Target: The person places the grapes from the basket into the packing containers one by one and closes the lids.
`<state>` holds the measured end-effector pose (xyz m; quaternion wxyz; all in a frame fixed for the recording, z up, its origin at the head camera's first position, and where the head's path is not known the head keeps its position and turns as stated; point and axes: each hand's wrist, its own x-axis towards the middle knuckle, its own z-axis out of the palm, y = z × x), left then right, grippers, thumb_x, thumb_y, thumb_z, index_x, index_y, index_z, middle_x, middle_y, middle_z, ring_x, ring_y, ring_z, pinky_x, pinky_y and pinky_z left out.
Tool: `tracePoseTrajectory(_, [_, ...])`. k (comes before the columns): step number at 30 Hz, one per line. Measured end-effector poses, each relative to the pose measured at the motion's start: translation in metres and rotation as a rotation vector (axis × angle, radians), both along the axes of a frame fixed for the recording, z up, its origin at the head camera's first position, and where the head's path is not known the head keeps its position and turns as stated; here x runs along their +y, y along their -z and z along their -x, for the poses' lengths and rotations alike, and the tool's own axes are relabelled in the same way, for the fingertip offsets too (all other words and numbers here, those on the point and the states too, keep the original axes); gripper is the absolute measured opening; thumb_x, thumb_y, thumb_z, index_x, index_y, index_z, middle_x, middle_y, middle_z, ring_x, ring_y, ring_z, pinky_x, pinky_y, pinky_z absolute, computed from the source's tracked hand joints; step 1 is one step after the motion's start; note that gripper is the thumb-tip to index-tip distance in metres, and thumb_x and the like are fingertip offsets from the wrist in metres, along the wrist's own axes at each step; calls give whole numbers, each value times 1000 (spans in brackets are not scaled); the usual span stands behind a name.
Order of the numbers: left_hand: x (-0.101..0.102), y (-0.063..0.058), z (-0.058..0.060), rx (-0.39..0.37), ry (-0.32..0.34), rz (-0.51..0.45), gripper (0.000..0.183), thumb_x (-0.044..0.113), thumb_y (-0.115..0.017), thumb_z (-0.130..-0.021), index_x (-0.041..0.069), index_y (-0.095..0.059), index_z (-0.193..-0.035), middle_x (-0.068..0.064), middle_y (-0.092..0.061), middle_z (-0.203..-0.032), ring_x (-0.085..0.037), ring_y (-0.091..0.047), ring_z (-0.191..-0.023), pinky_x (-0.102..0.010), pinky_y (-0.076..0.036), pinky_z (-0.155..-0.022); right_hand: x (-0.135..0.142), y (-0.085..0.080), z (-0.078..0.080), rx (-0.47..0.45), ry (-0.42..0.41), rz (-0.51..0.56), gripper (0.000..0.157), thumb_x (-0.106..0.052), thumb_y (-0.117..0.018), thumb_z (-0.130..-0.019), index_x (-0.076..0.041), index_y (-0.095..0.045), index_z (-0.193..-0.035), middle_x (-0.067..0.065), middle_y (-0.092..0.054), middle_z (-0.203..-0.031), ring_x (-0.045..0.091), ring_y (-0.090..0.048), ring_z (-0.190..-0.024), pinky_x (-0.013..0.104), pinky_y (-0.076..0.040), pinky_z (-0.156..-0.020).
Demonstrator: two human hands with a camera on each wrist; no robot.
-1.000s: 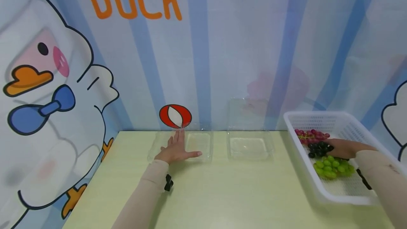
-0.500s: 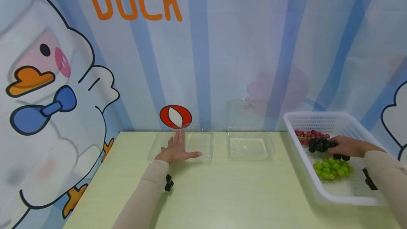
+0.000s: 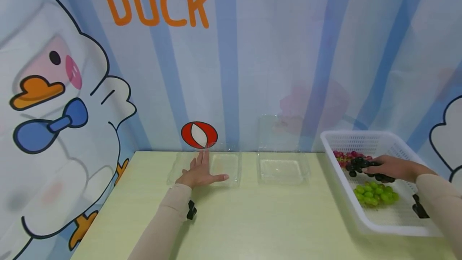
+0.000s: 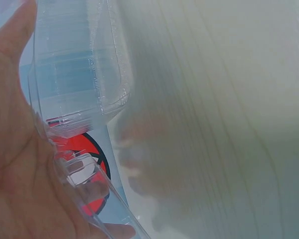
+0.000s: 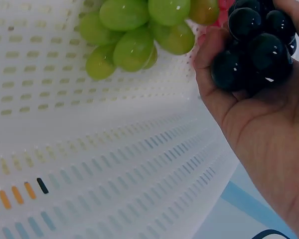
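Note:
My left hand point(image 3: 200, 173) lies spread over a clear plastic clamshell box point(image 3: 227, 165) at the table's back edge. In the left wrist view the palm point(image 4: 20, 169) is against the box's transparent wall point(image 4: 70, 64), fingers straight and thumb apart. Inside the white basket point(image 3: 348, 193) at the right, my right hand point(image 3: 402, 168) grips a bunch of black grapes point(image 3: 357, 164). Thumb and fingers curl round these dark grapes point(image 5: 266, 52) in the right wrist view. Green grapes point(image 3: 375, 194) lie nearer on the basket floor, red grapes point(image 3: 343, 157) behind, partly hidden by the black bunch.
A second clear clamshell box point(image 3: 281, 171) stands between the first box and the basket, its lid point(image 3: 279, 131) raised against the curtain. Bare tabletop point(image 3: 267, 220) stretches in front of both boxes. A striped duck curtain point(image 3: 270, 51) hangs right behind the table.
My right hand has closed round the black grapes and raised them slightly, drawing a little back and uncovering more of the green bunch. My left hand stays put on the box.

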<state>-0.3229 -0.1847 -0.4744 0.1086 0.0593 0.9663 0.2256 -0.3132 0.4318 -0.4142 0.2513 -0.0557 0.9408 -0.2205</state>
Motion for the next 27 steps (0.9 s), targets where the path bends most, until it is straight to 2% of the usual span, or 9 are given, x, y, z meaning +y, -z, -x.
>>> tracePoseTrajectory(2, [0,1,0,1,2,-1,135,85,-65,-72,11,1,-165,-15,2,-171,-50,-7,-153,-85,-11,-105,-1,0,-2,6,8,-14,95,-57,-48,-103,24,-26,-146,50,-25,-146,64,-37,-129,65,-48,-94])
tracePoseTrajectory(4, [1,1,0,-1,2,2,135,85,-64,-72,12,1,-165,-14,2,-171,-49,-6,-154,-85,-11,-106,-2,1,-2,0,28,32,81,-55,-46,-105,20,-44,-135,47,-45,-125,56,-53,-111,60,-51,-93])
tracePoseTrajectory(6, [1,2,0,-3,0,3,136,86,-64,-71,12,2,-165,-14,3,-171,-49,-6,-154,-84,-11,-106,-3,1,-3,2,55,86,63,-52,-45,-106,9,-57,-112,29,-54,-93,36,-58,-86,50,-55,-86])
tracePoseTrajectory(9, [1,1,0,-6,-2,-3,136,86,-65,-71,13,2,-165,-14,4,-171,-49,-5,-154,-84,-10,-107,-3,1,-3,2,108,157,45,-49,-44,-107,-10,-49,-85,0,-35,-71,15,-38,-65,39,-53,-74])
tracePoseTrajectory(12, [0,0,-1,-10,-2,-8,137,86,-65,-71,13,3,-165,-13,5,-171,-49,-5,-154,-84,-9,-107,-6,-1,-4,15,133,176,47,-48,-41,-108,-15,-47,-76,-3,-40,-66,12,-38,-60,35,-47,-65])
tracePoseTrajectory(16, [0,0,-1,-9,7,-12,135,85,-65,-72,13,3,-164,-14,5,-171,-49,-4,-154,-84,-9,-107,-10,-4,-5,28,158,172,51,-49,-38,-109,-17,-47,-70,-3,-46,-63,14,-47,-62,35,-45,-64])
tracePoseTrajectory(18, [-1,0,0,-7,12,-12,135,85,-64,-73,12,3,-164,-14,5,-171,-49,-4,-154,-85,-9,-106,-11,-5,-6,33,171,162,50,-50,-38,-108,-18,-49,-71,-3,-47,-64,15,-55,-69,35,-48,-67])
tracePoseTrajectory(21, [-1,2,0,-6,13,-6,135,86,-64,-73,13,4,-164,-13,6,-171,-49,-4,-154,-84,-9,-107,-13,-8,-8,41,183,144,50,-51,-38,-108,-20,-43,-69,-4,-44,-62,20,-63,-80,37,-50,-71])
tracePoseTrajectory(27, [-1,3,2,1,12,13,134,86,-62,-73,12,3,-164,-14,5,-171,-49,-6,-154,-84,-11,-106,-19,-12,-13,56,190,131,52,-50,-35,-109,-21,-39,-66,-5,-43,-59,19,-65,-80,35,-47,-69])
